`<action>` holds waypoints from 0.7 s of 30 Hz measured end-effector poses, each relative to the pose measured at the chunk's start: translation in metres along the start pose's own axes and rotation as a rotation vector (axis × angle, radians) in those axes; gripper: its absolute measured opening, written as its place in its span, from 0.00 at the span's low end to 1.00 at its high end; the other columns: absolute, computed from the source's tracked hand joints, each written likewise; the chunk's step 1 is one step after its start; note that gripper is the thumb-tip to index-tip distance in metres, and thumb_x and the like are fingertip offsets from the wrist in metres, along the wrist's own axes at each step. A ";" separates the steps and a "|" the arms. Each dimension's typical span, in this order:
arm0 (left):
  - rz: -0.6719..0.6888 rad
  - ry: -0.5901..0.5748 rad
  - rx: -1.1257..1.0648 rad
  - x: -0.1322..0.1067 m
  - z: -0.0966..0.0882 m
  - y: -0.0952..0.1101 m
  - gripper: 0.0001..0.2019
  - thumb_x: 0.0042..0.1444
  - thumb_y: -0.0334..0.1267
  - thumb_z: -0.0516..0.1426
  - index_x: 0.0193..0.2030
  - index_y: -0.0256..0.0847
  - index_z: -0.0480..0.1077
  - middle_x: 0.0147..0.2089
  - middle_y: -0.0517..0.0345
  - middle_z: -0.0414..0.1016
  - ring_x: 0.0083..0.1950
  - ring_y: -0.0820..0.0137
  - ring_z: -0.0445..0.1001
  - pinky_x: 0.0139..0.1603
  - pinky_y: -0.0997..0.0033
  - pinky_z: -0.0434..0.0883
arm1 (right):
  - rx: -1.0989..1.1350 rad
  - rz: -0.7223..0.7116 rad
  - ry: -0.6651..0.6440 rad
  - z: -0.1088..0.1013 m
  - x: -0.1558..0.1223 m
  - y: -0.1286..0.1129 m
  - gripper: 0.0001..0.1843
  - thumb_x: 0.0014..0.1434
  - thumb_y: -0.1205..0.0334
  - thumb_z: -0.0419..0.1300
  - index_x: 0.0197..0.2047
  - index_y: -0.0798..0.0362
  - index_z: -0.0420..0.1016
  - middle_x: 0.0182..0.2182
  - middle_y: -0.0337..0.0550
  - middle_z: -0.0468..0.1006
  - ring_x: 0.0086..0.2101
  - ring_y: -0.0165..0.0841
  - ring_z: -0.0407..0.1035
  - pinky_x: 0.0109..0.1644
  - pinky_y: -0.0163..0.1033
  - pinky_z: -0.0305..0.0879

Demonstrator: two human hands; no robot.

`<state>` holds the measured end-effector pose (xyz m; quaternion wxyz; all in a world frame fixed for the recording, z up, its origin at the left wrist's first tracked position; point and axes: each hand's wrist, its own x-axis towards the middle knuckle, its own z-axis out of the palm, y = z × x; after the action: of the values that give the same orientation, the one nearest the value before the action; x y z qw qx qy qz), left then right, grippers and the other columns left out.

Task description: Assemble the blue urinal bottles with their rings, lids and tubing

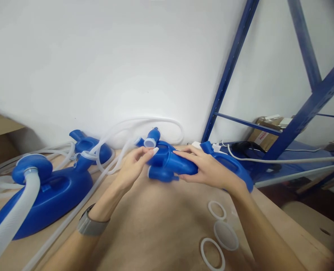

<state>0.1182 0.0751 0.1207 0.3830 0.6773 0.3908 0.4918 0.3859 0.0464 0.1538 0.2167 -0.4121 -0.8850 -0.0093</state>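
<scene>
My left hand and my right hand meet at a blue plastic funnel-shaped part held above the wooden table. The right hand's fingers lie over the part and grip it. Beside its left end, the left hand's thumb and fingers are curled, touching the blue piece near a short blue spout with a clear cap. Behind the right hand lies another blue container. A grey watch band sits on my left wrist.
At the left lies a large blue container with a white corrugated hose on it, and behind it a second blue vessel among clear tubing. Three white rings lie at the right front. A blue metal rack stands at the right.
</scene>
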 end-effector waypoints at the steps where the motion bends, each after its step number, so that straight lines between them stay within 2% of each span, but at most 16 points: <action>1: -0.001 -0.029 -0.045 -0.002 0.002 0.002 0.18 0.67 0.55 0.58 0.37 0.41 0.70 0.59 0.49 0.79 0.65 0.56 0.74 0.65 0.55 0.70 | -0.018 -0.043 0.022 0.002 0.001 -0.003 0.37 0.64 0.52 0.67 0.73 0.44 0.65 0.62 0.50 0.73 0.61 0.46 0.70 0.64 0.56 0.70; 4: 0.010 -0.091 -0.133 -0.008 0.009 0.008 0.14 0.65 0.51 0.61 0.39 0.42 0.68 0.57 0.51 0.78 0.62 0.58 0.74 0.63 0.57 0.72 | -0.083 -0.162 0.095 0.008 0.001 -0.004 0.36 0.67 0.54 0.65 0.75 0.45 0.62 0.61 0.53 0.72 0.59 0.47 0.70 0.61 0.57 0.71; 7: 0.085 -0.080 -0.148 -0.010 0.014 0.009 0.13 0.64 0.47 0.63 0.46 0.42 0.69 0.53 0.51 0.76 0.61 0.59 0.74 0.60 0.58 0.74 | -0.139 -0.215 0.136 0.012 0.001 -0.001 0.34 0.68 0.55 0.64 0.75 0.45 0.62 0.60 0.55 0.73 0.58 0.48 0.70 0.59 0.57 0.71; 12: 0.093 -0.047 -0.127 -0.010 0.013 0.006 0.21 0.60 0.47 0.67 0.57 0.43 0.73 0.56 0.50 0.74 0.62 0.59 0.73 0.59 0.59 0.78 | -0.204 -0.241 0.166 0.013 0.000 -0.002 0.34 0.69 0.55 0.62 0.74 0.47 0.62 0.60 0.57 0.73 0.58 0.50 0.69 0.60 0.62 0.69; 16: 0.105 -0.057 -0.086 -0.009 0.009 0.006 0.24 0.56 0.48 0.70 0.57 0.45 0.77 0.55 0.51 0.73 0.60 0.58 0.74 0.56 0.57 0.81 | -0.256 -0.274 0.181 0.014 0.001 -0.005 0.32 0.70 0.56 0.61 0.73 0.51 0.63 0.59 0.60 0.74 0.57 0.51 0.70 0.58 0.62 0.69; 21: 0.113 -0.117 -0.133 -0.009 0.005 0.005 0.24 0.53 0.46 0.72 0.57 0.44 0.78 0.58 0.49 0.73 0.60 0.56 0.76 0.58 0.51 0.81 | -0.252 -0.327 0.226 0.013 0.003 -0.008 0.32 0.69 0.60 0.62 0.74 0.48 0.61 0.58 0.57 0.75 0.56 0.49 0.71 0.56 0.58 0.71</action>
<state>0.1218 0.0641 0.1211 0.4210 0.6988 0.2957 0.4970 0.3730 0.0458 0.1442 0.2570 -0.2834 -0.9018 -0.2008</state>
